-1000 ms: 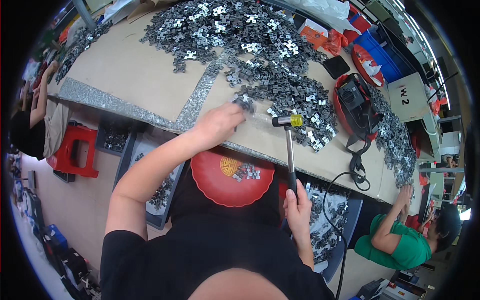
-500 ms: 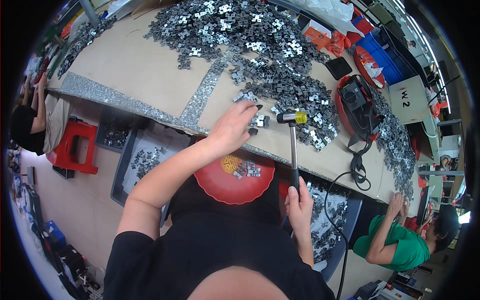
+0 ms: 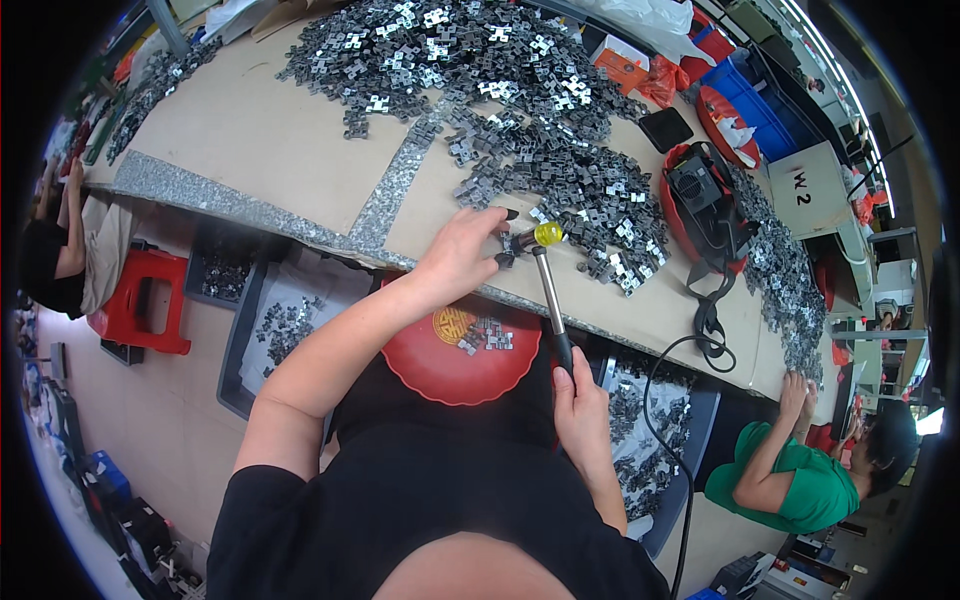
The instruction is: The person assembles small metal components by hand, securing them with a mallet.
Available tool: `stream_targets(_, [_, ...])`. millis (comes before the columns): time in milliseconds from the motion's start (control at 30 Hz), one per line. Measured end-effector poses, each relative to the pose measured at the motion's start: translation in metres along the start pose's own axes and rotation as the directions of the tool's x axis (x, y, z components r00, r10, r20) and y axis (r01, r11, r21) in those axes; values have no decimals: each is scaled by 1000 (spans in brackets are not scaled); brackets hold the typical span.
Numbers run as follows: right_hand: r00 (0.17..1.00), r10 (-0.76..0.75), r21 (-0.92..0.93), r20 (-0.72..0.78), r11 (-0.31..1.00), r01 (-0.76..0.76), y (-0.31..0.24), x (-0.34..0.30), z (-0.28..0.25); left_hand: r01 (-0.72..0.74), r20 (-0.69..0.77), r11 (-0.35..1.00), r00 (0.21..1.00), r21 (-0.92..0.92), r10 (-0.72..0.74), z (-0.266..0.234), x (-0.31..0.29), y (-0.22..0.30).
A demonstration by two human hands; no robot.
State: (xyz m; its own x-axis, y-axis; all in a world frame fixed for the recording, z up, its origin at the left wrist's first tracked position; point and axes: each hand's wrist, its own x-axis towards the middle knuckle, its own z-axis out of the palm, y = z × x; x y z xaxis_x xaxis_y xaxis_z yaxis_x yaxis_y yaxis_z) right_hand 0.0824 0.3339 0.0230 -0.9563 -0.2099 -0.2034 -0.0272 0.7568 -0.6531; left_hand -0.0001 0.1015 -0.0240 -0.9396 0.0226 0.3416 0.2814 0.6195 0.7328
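Note:
My right hand (image 3: pixel 582 412) is closed around the black grip of a mallet (image 3: pixel 552 300) with a metal shaft and a yellow-and-black head. Dark covers sit on the thumb and index fingertips of my left hand (image 3: pixel 462 252), which curl around a small metal piece (image 3: pixel 508 246) at the table's near edge. The mallet head is down at that piece and partly hides it; whether they touch is hard to make out. Beyond my hands lies a large heap of similar metal pieces (image 3: pixel 540 130). On my lap, a red scalloped tray (image 3: pixel 470 385) holds several metal pieces.
A red basin (image 3: pixel 672 205) with a black device stands right on the table (image 3: pixel 270 125); its black cable hangs over the edge. Grey bins (image 3: pixel 240 365) of pieces sit below. A red stool (image 3: pixel 150 300) is left. One co-worker in green (image 3: pixel 790 480) works right, another person left.
The mallet head has swung left and down to the piece at my left fingertips, and my right hand has shifted slightly left with it. My left hand stays nearly in place.

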Motion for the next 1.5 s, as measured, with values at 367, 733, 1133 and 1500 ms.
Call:
stream_targets(367, [935,-222,-17,-277,974,227,1,-5,0,50,-28,997,998,-61,-52,3,0,3])
stream_targets(733, [978,-53,245,-203,964,103,-5,1,-12,-96,12,995,995,10,96,-7,-13,9])
stream_targets(1133, [991,-58,278,-118,956,89,12,5,3,344,-228,861,934,374,-274,-19,12,8])
stream_targets(1500, [998,-56,193,-39,979,62,7,-2,0,48,10,999,999,-16,-47,-5,-8,16])
